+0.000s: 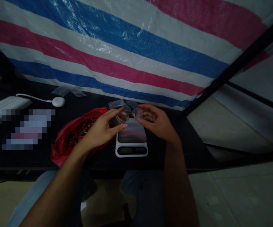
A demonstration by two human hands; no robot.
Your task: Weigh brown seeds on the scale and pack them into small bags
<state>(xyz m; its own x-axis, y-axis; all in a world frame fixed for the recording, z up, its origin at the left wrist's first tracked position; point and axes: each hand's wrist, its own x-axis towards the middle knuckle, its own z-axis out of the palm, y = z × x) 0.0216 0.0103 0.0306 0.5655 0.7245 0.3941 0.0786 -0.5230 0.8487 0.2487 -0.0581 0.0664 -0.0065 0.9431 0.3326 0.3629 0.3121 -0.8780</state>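
Thumb and fingers of my left hand curl round a small clear plastic cup with some brownish bits in it. A second clear cup, tilted and with a few light bits inside, is pinched in my right hand. Both cups are side by side over the back part of a kitchen scale, which has a metal plate and a white body. What its dark display reads is too dim to make out. Left of the scale, partly behind my left forearm, lies an open red plastic bag full of small brown pieces.
Clear plastic bags lie behind the cups, and more small bags are at the back left. A white power strip and a round white device with a cable sit at left. A striped tarp hangs behind the black table.
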